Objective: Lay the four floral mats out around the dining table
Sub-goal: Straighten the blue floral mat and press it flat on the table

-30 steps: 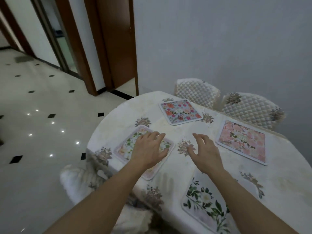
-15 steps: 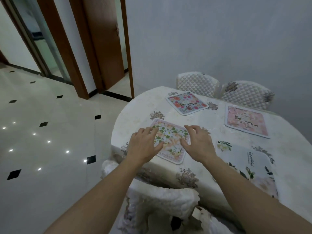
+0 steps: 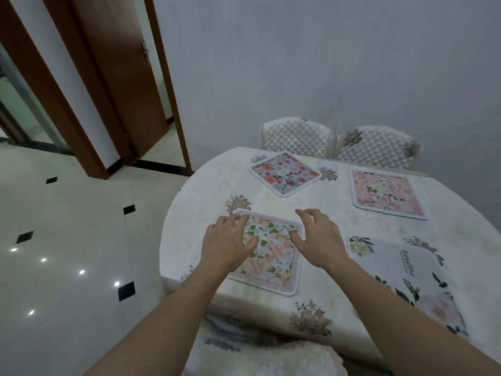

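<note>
Now | near mat [image 3: 271,251] lay flat at table [image 3: 195,213] edge | left hand [image 3: 226,245] open, flat on it | right hand [image 3: 318,237] open, gripping nothing | advice: press with both palms, square mat to edge

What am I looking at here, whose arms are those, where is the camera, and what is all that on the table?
This is a single picture from a camera worn on a person's head, looking forward and down. There is no machine: the arms are the person's own. The left hand and right hand rest open at either side of a green-and-peach floral mat, holding nothing. Three more mats lie on the covered table: a blue one, a pink one and a white one. Two quilted chairs stand behind.
</note>
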### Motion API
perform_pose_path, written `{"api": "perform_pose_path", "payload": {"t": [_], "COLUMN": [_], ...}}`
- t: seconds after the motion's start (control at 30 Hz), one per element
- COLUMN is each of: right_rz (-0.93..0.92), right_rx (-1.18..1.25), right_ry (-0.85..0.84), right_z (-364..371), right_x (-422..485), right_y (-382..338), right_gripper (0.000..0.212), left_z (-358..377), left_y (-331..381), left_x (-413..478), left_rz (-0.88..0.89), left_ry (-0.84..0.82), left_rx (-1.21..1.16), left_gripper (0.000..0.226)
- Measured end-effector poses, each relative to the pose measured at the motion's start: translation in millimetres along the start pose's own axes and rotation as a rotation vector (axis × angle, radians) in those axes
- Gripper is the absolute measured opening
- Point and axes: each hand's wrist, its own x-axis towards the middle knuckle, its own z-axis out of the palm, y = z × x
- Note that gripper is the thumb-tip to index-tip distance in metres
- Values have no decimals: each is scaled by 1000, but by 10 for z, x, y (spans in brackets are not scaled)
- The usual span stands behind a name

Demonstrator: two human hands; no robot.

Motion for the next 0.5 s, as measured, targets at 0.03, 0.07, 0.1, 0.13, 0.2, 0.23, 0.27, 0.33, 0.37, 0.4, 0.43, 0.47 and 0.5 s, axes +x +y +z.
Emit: {"api": "perform_pose_path", "payload": {"t": [0.03, 0.07, 0.1, 0.13, 0.2, 0.23, 0.27, 0.33, 0.37, 0.4, 0.43, 0.47, 0.5], "right_rz": [11, 22, 32, 43, 68, 81, 97, 125, 137, 144, 150, 159, 167], "right_rx": [-2, -2, -3, -5, -12, -23, -34, -47, -51, -55, -62, -71, -80], "right_ry": [-4, -2, 4, 14, 25, 19, 9, -7, -8, -5, -1, 2, 6], "right_z": [13, 27, 41, 49, 67, 80, 94, 126, 143, 160, 179, 202, 225], "right_x": [93, 183, 269, 350, 491, 553, 615, 755, 834, 912, 993, 1080, 1170], "right_y": [39, 88, 142, 195, 292, 334, 372, 431, 452, 469, 486, 503, 522], "right_gripper": [63, 63, 62, 62, 61, 61, 62, 62, 61, 61, 61, 60, 60], "left_z": [20, 43, 68, 93, 146, 177, 209, 269, 298, 333, 378, 433, 491], "left_y": [-16, -23, -24, -24, -28, -36, -45, -78, -102, -127, -154, -183, -209], "left_x": [130, 254, 374, 490, 718, 814, 902, 1074, 1174, 1278, 1388, 1494, 1603], "left_rz": [5, 15, 27, 40, 54, 57, 62, 72, 77, 82, 88, 93, 99], "left_ry": [-8, -13, -15, -17, -18, -18, -16, -19, -22, -25, -28, -31, -36], "left_rx": [2, 6, 10, 11, -6, -16, -25, -34, -34, -34, -30, -23, -21], "left_gripper": [61, 61, 61, 61, 60, 59, 59, 58, 58, 58, 58, 58, 58]}}
